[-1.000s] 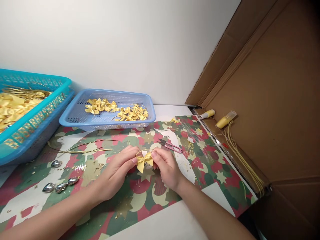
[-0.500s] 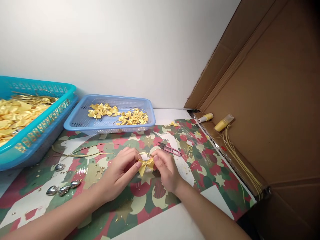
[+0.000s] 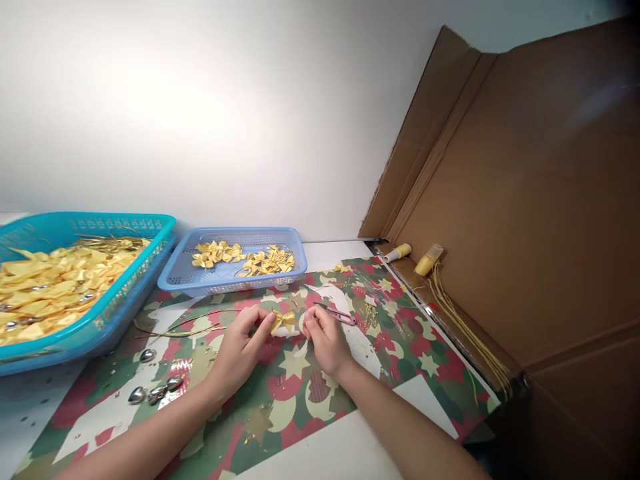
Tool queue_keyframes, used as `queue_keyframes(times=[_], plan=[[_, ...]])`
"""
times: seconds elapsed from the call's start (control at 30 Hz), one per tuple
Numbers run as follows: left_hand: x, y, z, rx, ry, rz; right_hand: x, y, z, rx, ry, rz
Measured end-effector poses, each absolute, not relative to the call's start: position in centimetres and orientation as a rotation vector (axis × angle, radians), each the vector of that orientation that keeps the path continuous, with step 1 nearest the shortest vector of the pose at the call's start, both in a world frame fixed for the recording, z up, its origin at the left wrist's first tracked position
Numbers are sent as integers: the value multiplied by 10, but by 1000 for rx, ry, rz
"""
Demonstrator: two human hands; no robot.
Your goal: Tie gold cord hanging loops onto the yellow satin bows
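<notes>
Over the patterned mat, my left hand (image 3: 247,340) pinches a yellow ribbon bow (image 3: 284,321) at its left side between thumb and fingertips. My right hand (image 3: 325,339) is closed just to the right of the bow, thumb pressed to the fingers. Whatever sits in that pinch is too small to make out. Behind my right hand lies a pair of thread snips (image 3: 343,317) with a pink handle. Thin gold cords (image 3: 195,330) lie loose to the left of my left hand.
A turquoise basket (image 3: 125,293) heaped with yellow ribbon pieces stands at left. Beside it, a blue basket (image 3: 227,285) holds yellow bows. Several silver hearts (image 3: 157,393) lie front left. A cardboard panel (image 3: 500,200) rises at right, with yellow cords (image 3: 467,340) along its foot.
The gold cord loop that stood above the bow between my hands no longer shows. My left hand has drawn slightly left with the bow, apart from my right fingertips. The camera view has shifted.
</notes>
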State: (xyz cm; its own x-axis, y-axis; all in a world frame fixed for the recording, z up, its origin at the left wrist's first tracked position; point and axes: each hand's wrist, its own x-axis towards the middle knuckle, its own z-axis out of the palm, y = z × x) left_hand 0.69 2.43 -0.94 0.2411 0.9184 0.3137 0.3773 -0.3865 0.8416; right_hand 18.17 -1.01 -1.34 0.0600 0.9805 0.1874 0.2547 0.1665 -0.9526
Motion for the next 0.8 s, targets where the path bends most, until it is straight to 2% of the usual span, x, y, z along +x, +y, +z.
queue_keyframes(times=[0.33,0.63,0.8], plan=[[8,26,-8,2064,1413,1207,174,-10,-22,-1328,-1588,669],[3,109,61,2170,1805,1148,174,-9,-29,-1393,-1610,458],[-48,70,60,2435,1612,1084,175,-9,-29,-1439,-1645,367]])
